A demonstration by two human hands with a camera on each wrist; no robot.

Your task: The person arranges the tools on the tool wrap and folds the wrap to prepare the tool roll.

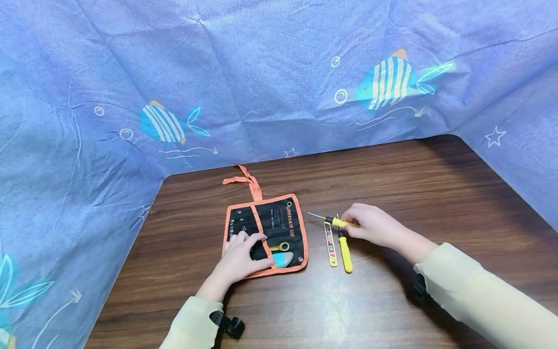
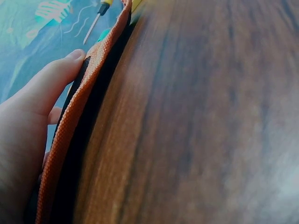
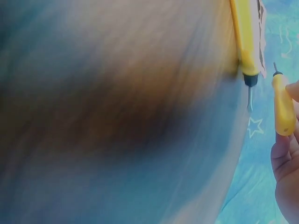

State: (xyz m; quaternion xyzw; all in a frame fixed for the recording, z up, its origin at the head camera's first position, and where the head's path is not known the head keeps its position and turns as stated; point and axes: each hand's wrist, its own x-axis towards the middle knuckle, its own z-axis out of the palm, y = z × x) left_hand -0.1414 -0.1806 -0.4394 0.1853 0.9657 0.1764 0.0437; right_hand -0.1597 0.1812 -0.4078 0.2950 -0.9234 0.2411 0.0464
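A dark brown counter (image 1: 392,174) is seen, marked with streaked wood grain and finished with rounded far corners; a pale sheen is reflected on its near part. On it, left of the middle, a black tool pouch (image 1: 272,220) edged in orange is spread, with its orange ties (image 1: 255,189) stretched toward the far edge. Right of the pouch, a narrow packet (image 1: 330,245) is laid lengthwise, and just beside it a yellow-handled screwdriver (image 1: 346,252) is placed, its handle pointed nearward.

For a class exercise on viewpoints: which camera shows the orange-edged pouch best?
The head view: the pouch lies mostly visible there, printing included. The left wrist view shows mainly its orange edge, close up; the right wrist view shows none of it.
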